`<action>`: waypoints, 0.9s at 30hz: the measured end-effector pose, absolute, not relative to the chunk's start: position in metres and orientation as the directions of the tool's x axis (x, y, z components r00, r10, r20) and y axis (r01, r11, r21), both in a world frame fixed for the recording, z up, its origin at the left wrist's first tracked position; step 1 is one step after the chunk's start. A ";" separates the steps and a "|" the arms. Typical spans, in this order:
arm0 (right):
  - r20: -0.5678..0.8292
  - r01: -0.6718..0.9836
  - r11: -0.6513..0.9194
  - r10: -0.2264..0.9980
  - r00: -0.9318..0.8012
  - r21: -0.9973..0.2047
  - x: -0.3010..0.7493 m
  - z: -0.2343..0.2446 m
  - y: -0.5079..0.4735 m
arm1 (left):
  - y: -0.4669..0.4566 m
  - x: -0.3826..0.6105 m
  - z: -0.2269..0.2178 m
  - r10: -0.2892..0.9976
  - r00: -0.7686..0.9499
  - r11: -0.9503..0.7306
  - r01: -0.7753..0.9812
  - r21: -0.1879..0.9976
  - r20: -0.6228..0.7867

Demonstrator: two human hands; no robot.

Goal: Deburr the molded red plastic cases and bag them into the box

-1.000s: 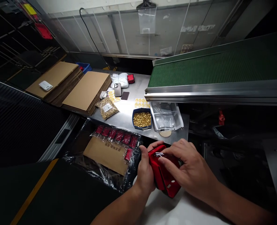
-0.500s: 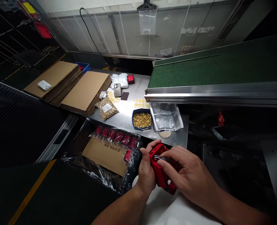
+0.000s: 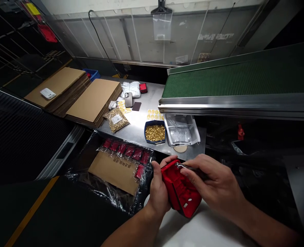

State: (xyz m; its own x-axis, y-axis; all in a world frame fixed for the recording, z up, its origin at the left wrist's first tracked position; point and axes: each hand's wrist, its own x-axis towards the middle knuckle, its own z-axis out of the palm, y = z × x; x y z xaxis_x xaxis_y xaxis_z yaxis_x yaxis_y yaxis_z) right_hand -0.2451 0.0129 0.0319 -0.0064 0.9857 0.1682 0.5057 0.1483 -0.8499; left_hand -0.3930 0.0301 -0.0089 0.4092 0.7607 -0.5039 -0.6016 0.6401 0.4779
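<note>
My left hand (image 3: pixel 157 188) is closed around the left side of a red, hollow plastic case (image 3: pixel 179 192) with a dark edge. Two small openings show near the lower end of the case. My right hand (image 3: pixel 213 180) pinches a slim metal tool that looks like tweezers (image 3: pixel 180 165), its shiny tips at the upper rim of the case. Most of the tool is hidden by my fingers. Beyond my hands on the metal table sits a dark blue tray (image 3: pixel 145 132) of small gold-coloured pieces.
A white divided bin (image 3: pixel 197 135) holds clear bags beside a green conveyor (image 3: pixel 219 79). At left are cardboard stacks (image 3: pixel 94 99), a bag of gold pieces (image 3: pixel 116 119) and a phone (image 3: pixel 128 100). Below, a plastic-lined box contains cardboard (image 3: pixel 113 171) and several red cases (image 3: pixel 122 148).
My right hand has drawn the tool up and out of the red case to its rim. The case has turned, so more of its hollow inside and its openings show.
</note>
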 end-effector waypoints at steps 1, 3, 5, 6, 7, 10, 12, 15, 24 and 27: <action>0.215 0.542 0.212 0.975 -0.058 -0.813 -0.244 0.031 0.014 | 0.031 -0.393 -0.008 0.747 0.431 0.654 -0.617 0.439 -0.507; 0.280 0.607 0.327 0.944 -0.175 -0.724 -0.245 0.029 0.016 | 0.032 -0.393 -0.007 0.720 0.480 0.679 -0.638 0.363 -0.502; 0.300 0.641 0.387 0.921 -0.247 -0.662 -0.247 0.028 0.018 | 0.032 -0.393 -0.007 0.708 0.518 0.692 -0.644 0.325 -0.481; 0.307 0.646 0.403 0.915 -0.263 -0.648 -0.248 0.028 0.018 | 0.032 -0.393 -0.007 0.705 0.528 0.696 -0.644 0.318 -0.474; 0.311 0.648 0.411 0.911 -0.270 -0.642 -0.249 0.028 0.018 | 0.032 -0.393 -0.007 0.701 0.535 0.700 -0.642 0.314 -0.471; 0.314 0.650 0.423 0.906 -0.285 -0.631 -0.251 0.028 0.017 | 0.032 -0.392 -0.007 0.682 0.535 0.715 -0.632 0.300 -0.499; 0.317 0.657 0.437 0.899 -0.302 -0.614 -0.251 0.028 0.017 | 0.032 -0.391 -0.007 0.673 0.530 0.721 -0.626 0.298 -0.516; 0.337 0.637 0.441 0.897 -0.286 -0.632 -0.247 0.027 0.018 | 0.032 -0.391 -0.007 0.665 0.532 0.726 -0.624 0.289 -0.524; 0.429 0.510 0.440 0.891 -0.149 -0.739 -0.231 0.032 -0.009 | 0.040 -0.393 -0.009 0.582 0.573 0.763 -0.630 0.144 -0.577; 0.520 0.418 0.590 0.807 -0.280 -0.690 -0.241 0.023 -0.013 | 0.046 -0.387 -0.010 0.466 0.614 0.810 -0.586 0.029 -0.637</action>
